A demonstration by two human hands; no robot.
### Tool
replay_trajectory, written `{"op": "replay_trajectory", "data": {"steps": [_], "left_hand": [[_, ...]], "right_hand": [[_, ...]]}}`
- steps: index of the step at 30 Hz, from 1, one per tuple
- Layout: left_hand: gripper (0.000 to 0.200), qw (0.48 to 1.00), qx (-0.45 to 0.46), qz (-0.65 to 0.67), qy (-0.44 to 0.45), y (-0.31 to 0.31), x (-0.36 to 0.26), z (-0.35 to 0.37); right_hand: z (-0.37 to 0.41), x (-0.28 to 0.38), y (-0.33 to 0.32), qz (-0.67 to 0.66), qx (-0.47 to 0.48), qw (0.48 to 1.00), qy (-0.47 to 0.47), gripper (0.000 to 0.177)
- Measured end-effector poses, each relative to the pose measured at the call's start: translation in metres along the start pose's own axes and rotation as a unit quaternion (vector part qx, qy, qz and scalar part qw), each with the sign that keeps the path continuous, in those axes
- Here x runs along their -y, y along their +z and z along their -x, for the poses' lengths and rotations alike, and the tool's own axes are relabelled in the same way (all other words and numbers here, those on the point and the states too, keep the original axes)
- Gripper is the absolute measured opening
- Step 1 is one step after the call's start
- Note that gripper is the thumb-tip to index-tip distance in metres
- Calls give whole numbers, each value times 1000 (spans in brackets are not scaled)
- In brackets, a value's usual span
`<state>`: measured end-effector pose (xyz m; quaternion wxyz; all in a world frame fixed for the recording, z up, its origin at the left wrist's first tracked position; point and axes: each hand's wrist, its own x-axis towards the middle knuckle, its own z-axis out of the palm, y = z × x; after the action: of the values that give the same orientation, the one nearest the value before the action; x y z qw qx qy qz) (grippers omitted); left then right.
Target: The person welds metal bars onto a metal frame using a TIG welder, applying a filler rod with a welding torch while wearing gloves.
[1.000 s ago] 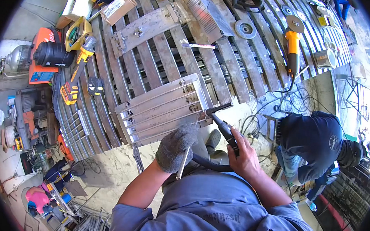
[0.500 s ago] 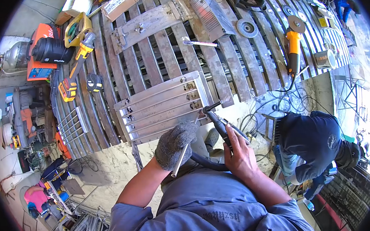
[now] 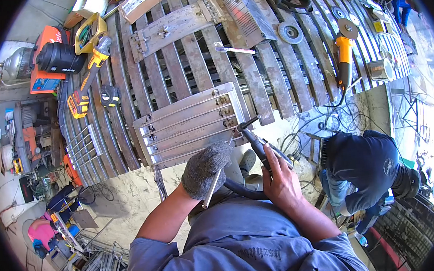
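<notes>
Slatted workbench (image 3: pixel 172 73), gloved left hand (image 3: pixel 207 169) fisted around rod (image 3: pixel 209 196), right hand (image 3: pixel 281 184) gripping torch (image 3: pixel 252 135) beside panel (image 3: pixel 186 127)

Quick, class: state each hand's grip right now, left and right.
Left hand: closed on a thin metal rod.
Right hand: closed on the welding torch.

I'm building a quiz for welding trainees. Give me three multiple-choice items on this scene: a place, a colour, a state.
1. The torch tip sits at: A a corner of the metal panel; B the cardboard box; C the floor.
2. The left hand, holding a rod, wears a glove coloured: A red; B grey; C yellow.
3. The right hand is: A empty; B gloved; C bare, gripping the torch.
1 A: the nozzle is at the panel's near right corner. 2 B: grey knit shows. 3 C: no glove, closed round the handle.
</notes>
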<state>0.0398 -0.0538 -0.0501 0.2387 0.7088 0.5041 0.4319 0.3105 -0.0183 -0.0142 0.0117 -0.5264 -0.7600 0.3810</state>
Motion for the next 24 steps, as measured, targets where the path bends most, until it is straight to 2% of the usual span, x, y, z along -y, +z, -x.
{"op": "replay_trajectory", "data": {"steps": [3, 6, 12, 18, 24], "left_hand": [[33, 1000, -5, 7, 7, 0, 3, 3], [33, 1000, -6, -1, -1, 1, 1, 2], [42, 998, 35, -30, -31, -3, 1, 6], [44, 999, 14, -26, -15, 0, 4, 6], [27, 999, 37, -28, -28, -6, -5, -2]], "right_hand": [[0, -1, 1, 2, -1, 1000, 0, 72], [0, -9, 9, 13, -62, 996, -57, 71], [0, -12, 11, 14, -62, 996, -69, 71], [1, -12, 10, 20, -59, 996, -68, 70], [2, -14, 8, 6, -31, 999, -33, 74]]}}
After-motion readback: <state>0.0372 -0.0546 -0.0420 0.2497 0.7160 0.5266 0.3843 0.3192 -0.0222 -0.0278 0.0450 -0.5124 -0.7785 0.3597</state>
